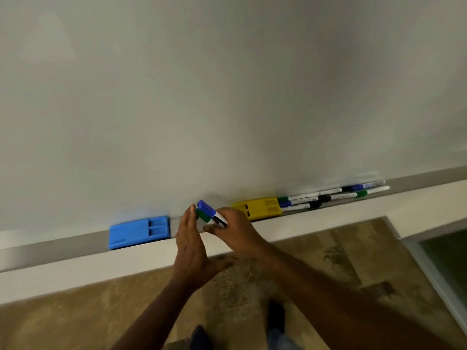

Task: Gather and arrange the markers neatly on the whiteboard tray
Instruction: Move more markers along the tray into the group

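Note:
My right hand [233, 229] grips a small bunch of markers [209, 214], one with a blue cap and one with a green cap, caps pointing up and left, just above the grey whiteboard tray [50, 246]. My left hand [190, 245] is flat with fingers straight, its fingertips against the caps of that bunch. Several more markers [333, 195] with green, blue and black caps lie in rows on the tray to the right of a yellow eraser [259, 207].
A blue eraser [139, 231] sits on the tray left of my hands. The whiteboard [227, 97] fills the upper view. Below the tray runs a white ledge [75, 271], then patterned brown floor with my feet [275, 314].

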Demonstrator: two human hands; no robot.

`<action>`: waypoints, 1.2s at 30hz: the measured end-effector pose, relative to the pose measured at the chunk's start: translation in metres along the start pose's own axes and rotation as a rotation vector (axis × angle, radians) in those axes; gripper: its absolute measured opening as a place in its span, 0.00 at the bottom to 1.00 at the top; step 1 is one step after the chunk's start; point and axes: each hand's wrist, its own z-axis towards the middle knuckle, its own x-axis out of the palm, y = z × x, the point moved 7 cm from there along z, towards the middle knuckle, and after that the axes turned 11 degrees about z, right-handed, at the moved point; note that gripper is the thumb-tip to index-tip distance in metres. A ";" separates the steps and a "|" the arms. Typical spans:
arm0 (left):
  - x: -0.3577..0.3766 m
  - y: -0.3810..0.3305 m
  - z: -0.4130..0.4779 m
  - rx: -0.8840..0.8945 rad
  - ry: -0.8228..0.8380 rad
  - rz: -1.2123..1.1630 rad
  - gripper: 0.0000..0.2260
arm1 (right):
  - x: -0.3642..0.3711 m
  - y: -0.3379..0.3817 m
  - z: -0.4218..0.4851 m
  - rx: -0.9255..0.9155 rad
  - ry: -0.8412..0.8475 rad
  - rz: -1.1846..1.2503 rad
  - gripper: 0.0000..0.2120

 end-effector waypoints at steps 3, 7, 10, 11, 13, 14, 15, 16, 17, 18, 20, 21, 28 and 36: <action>0.019 -0.024 0.005 0.051 0.032 0.005 0.61 | -0.046 -0.016 -0.006 -0.024 -0.079 -0.071 0.12; 0.046 -0.055 0.013 0.078 0.042 0.028 0.53 | -0.113 -0.039 -0.017 -0.095 -0.092 -0.149 0.14; 0.070 -0.077 0.020 0.042 0.077 0.034 0.48 | -0.173 -0.057 -0.025 -0.097 -0.176 -0.156 0.15; 0.080 -0.087 0.024 0.037 0.090 0.038 0.46 | -0.196 -0.064 -0.027 -0.087 -0.212 -0.155 0.14; 0.096 -0.105 0.030 0.056 0.104 0.059 0.43 | -0.236 -0.077 -0.029 -0.074 -0.261 -0.169 0.13; 0.105 -0.116 0.033 0.077 0.112 0.072 0.41 | -0.256 -0.083 -0.030 -0.082 -0.272 -0.194 0.12; 0.114 -0.126 0.037 0.096 0.120 0.083 0.39 | -0.274 -0.089 -0.032 -0.096 -0.275 -0.232 0.11; 0.124 -0.136 0.041 0.109 0.127 0.095 0.38 | -0.292 -0.096 -0.034 -0.109 -0.274 -0.269 0.10; 0.132 -0.145 0.045 0.118 0.134 0.104 0.36 | -0.308 -0.103 -0.035 -0.112 -0.271 -0.299 0.09; 0.140 -0.156 0.049 0.127 0.142 0.112 0.35 | -0.325 -0.110 -0.037 -0.105 -0.265 -0.326 0.08; 0.153 -0.171 0.057 0.151 0.156 0.128 0.33 | -0.355 -0.123 -0.039 -0.086 -0.247 -0.397 0.07; 0.160 -0.182 0.062 0.171 0.161 0.134 0.32 | -0.372 -0.131 -0.040 -0.077 -0.239 -0.433 0.07; 0.201 -0.230 0.083 0.279 0.204 0.170 0.20 | -0.452 -0.177 -0.040 0.020 -0.124 -0.659 0.10; 0.226 -0.261 0.095 0.302 0.251 0.188 0.15 | -0.465 -0.206 -0.028 0.061 0.080 -0.806 0.11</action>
